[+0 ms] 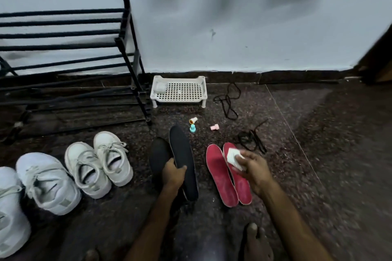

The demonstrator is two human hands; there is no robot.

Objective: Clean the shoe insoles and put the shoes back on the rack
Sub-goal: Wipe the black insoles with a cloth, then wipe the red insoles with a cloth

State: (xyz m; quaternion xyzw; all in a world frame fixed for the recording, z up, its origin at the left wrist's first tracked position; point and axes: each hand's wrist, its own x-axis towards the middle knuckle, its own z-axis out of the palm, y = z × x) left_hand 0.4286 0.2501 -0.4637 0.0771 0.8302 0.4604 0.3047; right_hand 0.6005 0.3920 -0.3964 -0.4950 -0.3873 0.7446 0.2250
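The left hand (174, 172) grips a black insole (182, 150) near its middle, thumb over the edge. The insole's toe points away toward the wall. The right hand (251, 167) pinches a white wipe (234, 158) above two red insoles (220, 176) that lie side by side, toes away. Shoes (99, 163) stand to the left, and open floor (318, 165) lies to the right.

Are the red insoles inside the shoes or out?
Out. Both red insoles lie side by side on the floor, well apart from the white shoes. The right hand holds a white cloth near them.
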